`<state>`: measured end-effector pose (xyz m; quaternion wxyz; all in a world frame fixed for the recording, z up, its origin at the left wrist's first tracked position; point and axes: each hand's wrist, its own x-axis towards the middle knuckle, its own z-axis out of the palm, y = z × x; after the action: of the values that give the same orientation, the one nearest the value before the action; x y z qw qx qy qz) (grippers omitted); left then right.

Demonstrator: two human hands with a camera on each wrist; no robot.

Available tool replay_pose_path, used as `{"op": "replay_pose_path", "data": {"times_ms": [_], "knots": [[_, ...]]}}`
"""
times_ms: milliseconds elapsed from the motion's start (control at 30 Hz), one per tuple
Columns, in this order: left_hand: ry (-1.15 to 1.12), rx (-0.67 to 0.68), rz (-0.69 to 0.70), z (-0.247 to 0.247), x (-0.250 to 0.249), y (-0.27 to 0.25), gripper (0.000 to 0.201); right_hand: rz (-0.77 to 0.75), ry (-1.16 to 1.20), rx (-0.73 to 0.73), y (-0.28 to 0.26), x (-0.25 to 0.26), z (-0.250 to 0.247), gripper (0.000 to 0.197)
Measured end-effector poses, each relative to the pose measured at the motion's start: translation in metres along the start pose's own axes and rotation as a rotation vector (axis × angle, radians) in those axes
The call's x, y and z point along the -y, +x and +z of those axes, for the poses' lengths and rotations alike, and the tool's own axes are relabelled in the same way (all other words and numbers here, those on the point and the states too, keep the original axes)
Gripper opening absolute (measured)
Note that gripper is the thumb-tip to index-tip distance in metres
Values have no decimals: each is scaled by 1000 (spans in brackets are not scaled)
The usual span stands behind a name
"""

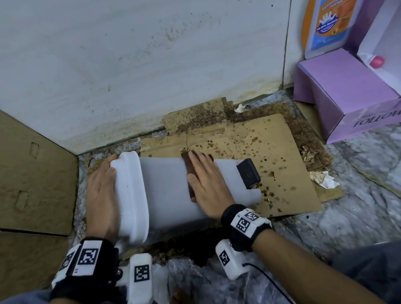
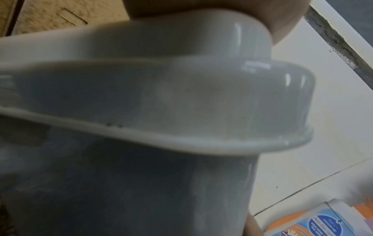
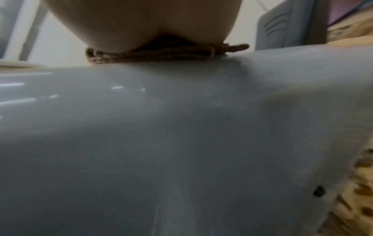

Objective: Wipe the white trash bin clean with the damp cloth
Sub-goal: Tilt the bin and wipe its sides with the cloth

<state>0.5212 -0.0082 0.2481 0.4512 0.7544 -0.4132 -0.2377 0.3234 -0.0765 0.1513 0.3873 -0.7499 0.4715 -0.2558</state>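
The white trash bin (image 1: pixel 166 184) lies on its side on stained cardboard, its lid (image 1: pixel 132 196) toward the left and its black pedal (image 1: pixel 248 173) toward the right. My left hand (image 1: pixel 101 194) lies flat against the lid end, fingers straight. My right hand (image 1: pixel 207 182) presses a folded brown cloth (image 1: pixel 189 174) flat onto the bin's upper side. In the right wrist view the cloth (image 3: pixel 153 55) sits squeezed between palm and the bin wall (image 3: pixel 181 127). The left wrist view shows the lid rim (image 2: pixel 181 103) up close.
A white wall (image 1: pixel 138 60) stands just behind the bin. Brown cardboard panels (image 1: pixel 14 168) stand at the left. Purple boxes (image 1: pixel 349 95) and a soap package (image 1: pixel 332 11) are at the right. Spattered cardboard (image 1: pixel 267 146) and crumpled paper (image 1: pixel 323 180) lie on the marble floor.
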Motion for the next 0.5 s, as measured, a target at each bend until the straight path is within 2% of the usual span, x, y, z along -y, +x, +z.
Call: {"op": "replay_pose_path", "data": {"times_ms": [133,200,333,433,500], "knots": [[-33,-21,-18,2,-4,-7,59,196,-135,-43,16,-48,0,73],[-37,-38,-20,3,-5,-10,62,252,-127,-64,19,-60,-4,68],[-45,-36,-35,6,-6,-13,63,226,-112,-135,15,-41,-4,68],[-32,-34,-38,8,-7,-14,59,260,-246,-158,21,-32,-6,55],[-23,-22,-36,9,-7,-15,56,330,-296,-112,28,-39,-11,50]]}}
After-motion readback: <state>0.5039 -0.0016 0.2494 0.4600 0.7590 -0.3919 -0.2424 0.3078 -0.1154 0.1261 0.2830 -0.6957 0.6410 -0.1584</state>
